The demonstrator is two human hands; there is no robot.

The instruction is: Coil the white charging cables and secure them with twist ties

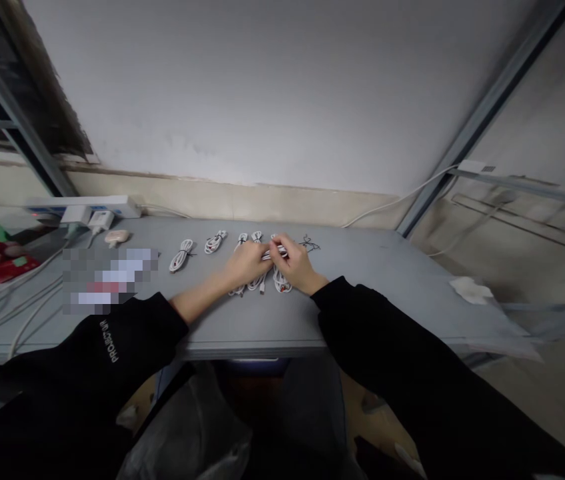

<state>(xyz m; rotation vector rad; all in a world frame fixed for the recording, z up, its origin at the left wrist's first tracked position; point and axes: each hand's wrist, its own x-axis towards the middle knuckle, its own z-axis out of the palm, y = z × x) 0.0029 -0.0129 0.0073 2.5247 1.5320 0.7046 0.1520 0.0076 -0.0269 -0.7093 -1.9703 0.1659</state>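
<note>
Over the grey table, my left hand (249, 264) and my right hand (293, 264) meet with fingers closed on a white charging cable (281, 251), coiled into a bundle. My fingers hide much of it. Below and beside my hands lie more coiled white cables (282, 281), partly covered. Farther left rest two separate bundles: one cable (181, 256) bound with a black tie, and another cable (215, 242) nearer the wall. Several loose black twist ties (309, 244) lie just right of my right hand.
A white power strip (125, 206) with plugged-in adapters stands at the back left, with loose cords trailing forward. Nearby are a small pale case (116, 237), a blurred-out item and a red and green package (5, 257). Crumpled white tissue (471, 291) lies at the right.
</note>
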